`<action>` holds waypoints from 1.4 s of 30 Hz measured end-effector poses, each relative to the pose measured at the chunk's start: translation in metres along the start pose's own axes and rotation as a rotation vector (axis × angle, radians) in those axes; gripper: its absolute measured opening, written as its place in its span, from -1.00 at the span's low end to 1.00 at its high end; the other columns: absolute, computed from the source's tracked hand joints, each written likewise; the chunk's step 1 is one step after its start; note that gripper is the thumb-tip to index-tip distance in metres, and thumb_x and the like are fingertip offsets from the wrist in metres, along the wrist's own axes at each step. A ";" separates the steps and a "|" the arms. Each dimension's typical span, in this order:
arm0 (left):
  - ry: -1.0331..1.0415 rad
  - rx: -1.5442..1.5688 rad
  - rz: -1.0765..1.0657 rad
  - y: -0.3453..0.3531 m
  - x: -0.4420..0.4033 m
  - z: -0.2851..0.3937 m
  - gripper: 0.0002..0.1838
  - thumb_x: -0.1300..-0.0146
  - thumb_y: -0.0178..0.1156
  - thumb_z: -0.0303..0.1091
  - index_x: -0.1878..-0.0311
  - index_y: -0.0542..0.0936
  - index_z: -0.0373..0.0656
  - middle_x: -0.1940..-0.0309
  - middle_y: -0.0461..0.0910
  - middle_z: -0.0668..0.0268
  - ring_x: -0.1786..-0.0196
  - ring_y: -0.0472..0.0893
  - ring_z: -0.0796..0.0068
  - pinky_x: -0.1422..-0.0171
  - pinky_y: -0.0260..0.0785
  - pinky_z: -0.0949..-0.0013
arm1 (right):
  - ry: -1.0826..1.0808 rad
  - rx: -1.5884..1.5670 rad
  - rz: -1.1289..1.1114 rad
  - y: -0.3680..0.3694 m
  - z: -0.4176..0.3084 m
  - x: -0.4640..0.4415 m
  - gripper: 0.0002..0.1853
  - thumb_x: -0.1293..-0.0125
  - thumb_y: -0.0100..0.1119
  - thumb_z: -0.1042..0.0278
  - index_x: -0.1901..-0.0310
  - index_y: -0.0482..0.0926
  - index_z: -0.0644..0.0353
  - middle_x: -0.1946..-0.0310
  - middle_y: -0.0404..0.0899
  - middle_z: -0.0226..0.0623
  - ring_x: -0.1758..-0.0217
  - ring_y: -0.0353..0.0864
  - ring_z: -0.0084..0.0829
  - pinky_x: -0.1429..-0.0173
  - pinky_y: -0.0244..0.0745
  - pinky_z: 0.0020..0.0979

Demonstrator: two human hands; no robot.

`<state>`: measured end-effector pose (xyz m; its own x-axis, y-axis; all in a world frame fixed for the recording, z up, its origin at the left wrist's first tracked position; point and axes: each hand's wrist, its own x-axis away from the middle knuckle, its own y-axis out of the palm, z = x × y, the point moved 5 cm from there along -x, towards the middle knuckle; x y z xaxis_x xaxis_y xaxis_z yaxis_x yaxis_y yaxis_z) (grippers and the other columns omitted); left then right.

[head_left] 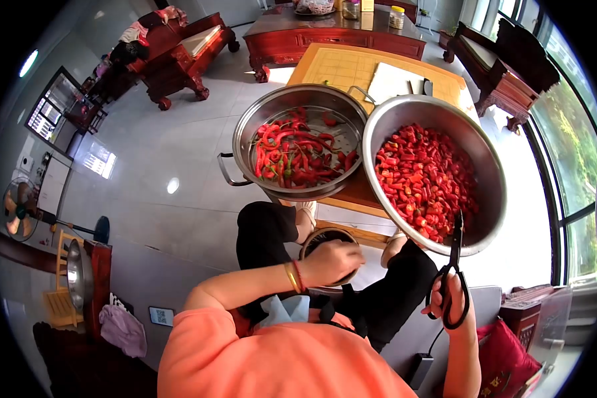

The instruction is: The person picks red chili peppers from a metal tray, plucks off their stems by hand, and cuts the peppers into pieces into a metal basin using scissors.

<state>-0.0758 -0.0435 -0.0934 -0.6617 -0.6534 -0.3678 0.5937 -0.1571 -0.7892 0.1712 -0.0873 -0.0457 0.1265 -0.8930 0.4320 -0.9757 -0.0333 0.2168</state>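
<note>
Head view: cut chillies (426, 179) fill much of the basin (499, 199); whole chillies (297, 147) lie in the pot (282, 101) — cutting looks well along, unfinished; the right hand (450, 300) has its grip round the scissors (455, 255); the left hand (331, 262) is over a tub (326, 236) — its grip I cannot tell.
</note>
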 end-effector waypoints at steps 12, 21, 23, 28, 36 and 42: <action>-0.808 -0.559 -0.173 -0.194 -0.055 -0.213 -0.86 -0.05 0.19 -0.27 0.41 0.67 -0.08 0.40 0.62 0.16 0.27 0.60 0.15 0.15 0.41 0.18 | -0.083 -0.052 0.024 -0.014 0.001 0.008 -0.52 -0.34 -0.11 -0.14 0.34 0.37 0.21 0.68 0.30 -0.46 0.76 0.28 -0.62 0.53 0.55 -0.45; -0.971 -0.731 -0.304 -0.177 -0.060 -0.232 -0.76 -0.11 0.19 -0.28 0.20 0.64 -0.18 0.16 0.61 0.05 0.08 0.61 0.12 0.03 0.47 0.17 | -0.076 -0.019 0.029 -0.012 -0.003 0.004 -0.50 -0.35 -0.18 -0.19 0.33 0.36 0.18 0.68 0.27 -0.47 0.77 0.23 -0.61 0.56 0.48 -0.49; -0.998 -0.776 -0.256 -0.175 -0.060 -0.236 -0.79 -0.11 0.14 -0.35 0.20 0.65 -0.18 0.17 0.61 0.06 0.08 0.61 0.13 0.04 0.47 0.16 | -0.080 -0.019 0.016 -0.012 -0.001 0.004 -0.50 -0.36 -0.19 -0.18 0.33 0.36 0.18 0.68 0.27 -0.47 0.77 0.23 -0.61 0.56 0.48 -0.49; -0.878 -0.819 0.017 -0.213 -0.061 -0.203 -0.77 -0.03 0.23 -0.24 0.30 0.56 -0.18 0.36 0.62 0.08 0.21 0.60 0.05 0.16 0.44 0.07 | -0.098 -0.021 0.022 -0.016 -0.004 0.007 -0.52 -0.37 -0.20 -0.15 0.33 0.36 0.19 0.68 0.27 -0.48 0.76 0.23 -0.61 0.55 0.49 -0.49; -0.551 -0.547 0.519 -0.263 -0.060 -0.093 -0.80 -0.07 0.29 -0.34 0.40 0.48 -0.22 0.57 0.56 0.26 0.50 0.55 0.41 0.39 0.37 0.38 | -0.044 -0.181 -0.187 0.011 -0.005 -0.001 -0.54 -0.35 -0.25 -0.10 0.28 0.33 0.23 0.60 0.29 -0.40 0.65 0.32 -0.50 0.34 0.59 -0.32; -0.408 0.023 0.577 -0.213 -0.092 -0.026 -0.83 -0.11 0.28 -0.46 0.43 0.46 -0.26 0.61 0.54 0.37 0.54 0.51 0.67 0.41 0.36 0.54 | 0.034 -0.127 -0.268 0.028 0.003 -0.011 -0.56 -0.32 -0.09 -0.02 0.14 0.38 0.29 0.42 0.37 -0.38 0.47 0.40 -0.56 0.21 0.54 -0.44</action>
<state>-0.1536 0.0693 0.0956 -0.0166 -0.8619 -0.5069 0.8105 0.2852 -0.5116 0.1421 -0.0797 -0.0468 0.3847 -0.8444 0.3729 -0.8765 -0.2076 0.4343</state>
